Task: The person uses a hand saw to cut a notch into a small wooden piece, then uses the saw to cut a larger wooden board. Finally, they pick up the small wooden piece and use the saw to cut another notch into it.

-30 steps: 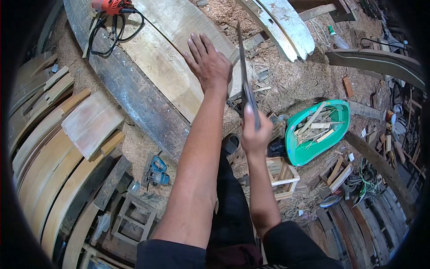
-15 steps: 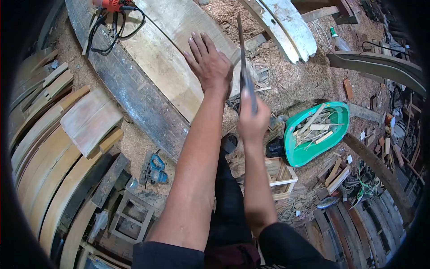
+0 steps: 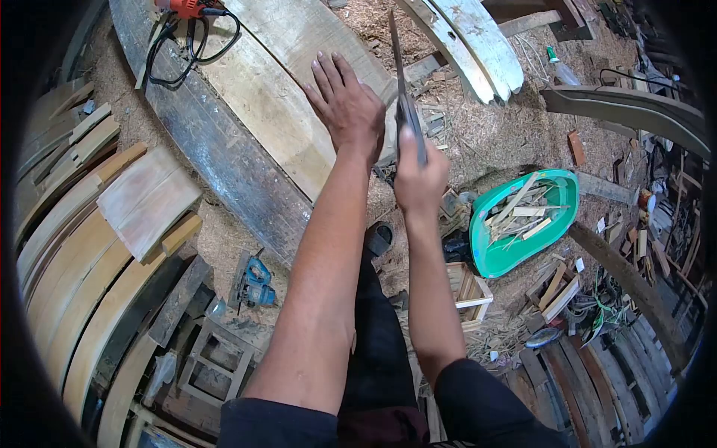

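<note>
My left hand (image 3: 347,108) lies with fingers spread on a pale wooden board (image 3: 314,41), near its right end. Wrapped round the handle of a handsaw (image 3: 403,97) is my right hand (image 3: 420,175). The saw's blade is seen nearly edge-on, pointing away from me along the board's right end. Whether its teeth sit in the wood cannot be made out. A second pale board (image 3: 261,112) lies beside the first, both on a dark, worn workbench plank (image 3: 216,149).
A red power tool (image 3: 187,7) with a black cord rests on the boards. A blue jigsaw (image 3: 258,284) sits on the floor. To the right stands a green tub (image 3: 478,254) of wood scraps. Curved timbers (image 3: 89,276) are stacked at left; sawdust covers the floor.
The saw in my right hand has shifted slightly, its tip a little farther away. My left hand stays flat on the board. The whole view has moved slightly.
</note>
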Demonstrator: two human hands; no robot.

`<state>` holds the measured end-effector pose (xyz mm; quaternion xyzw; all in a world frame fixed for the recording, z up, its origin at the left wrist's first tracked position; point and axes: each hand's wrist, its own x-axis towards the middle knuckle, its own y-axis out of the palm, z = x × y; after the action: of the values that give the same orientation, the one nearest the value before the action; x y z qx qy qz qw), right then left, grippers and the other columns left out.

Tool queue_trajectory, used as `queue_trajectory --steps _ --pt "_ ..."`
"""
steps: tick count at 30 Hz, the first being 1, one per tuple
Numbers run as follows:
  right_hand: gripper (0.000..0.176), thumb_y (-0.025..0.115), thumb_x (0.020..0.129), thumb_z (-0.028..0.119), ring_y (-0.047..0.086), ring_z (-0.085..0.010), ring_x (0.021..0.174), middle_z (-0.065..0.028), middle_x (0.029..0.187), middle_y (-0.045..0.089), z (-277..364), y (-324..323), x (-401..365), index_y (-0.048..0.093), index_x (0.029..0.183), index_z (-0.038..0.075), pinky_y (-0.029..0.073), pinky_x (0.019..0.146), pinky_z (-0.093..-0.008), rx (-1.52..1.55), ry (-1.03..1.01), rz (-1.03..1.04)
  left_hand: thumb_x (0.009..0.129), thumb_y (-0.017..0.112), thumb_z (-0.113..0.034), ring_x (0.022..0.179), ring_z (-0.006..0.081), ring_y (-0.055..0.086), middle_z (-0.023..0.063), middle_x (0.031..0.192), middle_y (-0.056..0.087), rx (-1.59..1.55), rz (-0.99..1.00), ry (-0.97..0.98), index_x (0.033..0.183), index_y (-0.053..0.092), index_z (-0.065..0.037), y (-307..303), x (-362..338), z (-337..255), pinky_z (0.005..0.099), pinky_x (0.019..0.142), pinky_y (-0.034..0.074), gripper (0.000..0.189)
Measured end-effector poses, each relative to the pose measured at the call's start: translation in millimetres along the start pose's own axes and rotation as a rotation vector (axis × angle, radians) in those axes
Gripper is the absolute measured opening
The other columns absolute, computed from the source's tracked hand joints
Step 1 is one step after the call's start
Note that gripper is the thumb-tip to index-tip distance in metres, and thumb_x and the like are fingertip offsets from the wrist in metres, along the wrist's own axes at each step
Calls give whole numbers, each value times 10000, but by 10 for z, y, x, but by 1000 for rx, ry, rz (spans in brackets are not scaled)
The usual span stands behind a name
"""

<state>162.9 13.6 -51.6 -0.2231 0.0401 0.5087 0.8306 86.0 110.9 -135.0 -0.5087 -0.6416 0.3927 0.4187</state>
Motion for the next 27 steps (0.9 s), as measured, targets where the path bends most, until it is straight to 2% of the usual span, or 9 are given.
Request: queue_trajectory --steps 3,6,9,10,12,15,20,23,27 --pt "375 579 969 264 419 -121 522 -52 551 476 90 -42 -181 558 726 -20 361 499 -342 -118 20 16 906 421 -194 1500 342 165 203 1598 238 5 -4 3 1503 316 0 14 4 7 547 1201 83 636" --pt "342 575 966 251 467 -108 546 -58 560 507 5 -198 -884 600 750 -12 400 519 -329 -14 -2 -11 906 433 -219 1511 325 138 191 1612 207 51 47 -9 1518 278 0 5 7 2 528 1213 61 668" --pt "323 580 962 245 474 -98 555 -53 559 504 -42 -337 -996 613 759 -4 390 514 -317 53 70 9 911 409 -204 1503 339 156 197 1608 216 43 10 1 1505 308 3 36 1 11 547 1201 81 637" --pt "352 568 969 257 455 -109 538 -57 544 480 21 -292 -829 590 735 -5 373 504 -318 18 100 13 914 410 -210 1504 338 153 192 1612 208 25 24 -8 1508 303 3 14 -5 0 542 1203 77 640" --pt "391 551 977 277 424 -127 517 -66 530 447 -109 -69 -366 554 708 -6 351 494 -329 8 -16 -19 916 416 -211 1504 334 156 192 1611 209 18 16 1 1508 303 2 12 0 2 541 1203 78 640" --pt "410 541 982 292 397 -144 506 -75 541 436 19 34 -55 532 699 -6 340 491 -346 3 16 -8 917 423 -212 1504 328 159 189 1611 212 15 8 1 1507 304 4 6 -2 7 540 1202 84 640" --pt "355 539 977 234 428 -100 522 -31 554 441 -113 -319 -1077 538 707 3 340 486 -305 28 69 -14 914 427 -210 1504 323 163 182 1609 225 33 12 -4 1509 308 -6 27 31 -3 541 1201 89 640" --pt "359 528 977 227 424 -87 524 -14 568 456 -192 -326 -872 537 694 6 333 483 -297 159 66 -22 913 429 -209 1503 324 168 179 1607 231 39 19 -17 1511 311 -16 43 -41 22 543 1200 89 639" --pt "413 496 987 261 414 -197 492 -128 532 433 -215 52 -114 504 689 -25 342 497 -378 40 -22 -36 916 429 -214 1503 324 171 179 1608 230 20 -8 3 1514 312 -26 57 6 27 546 1199 88 638"
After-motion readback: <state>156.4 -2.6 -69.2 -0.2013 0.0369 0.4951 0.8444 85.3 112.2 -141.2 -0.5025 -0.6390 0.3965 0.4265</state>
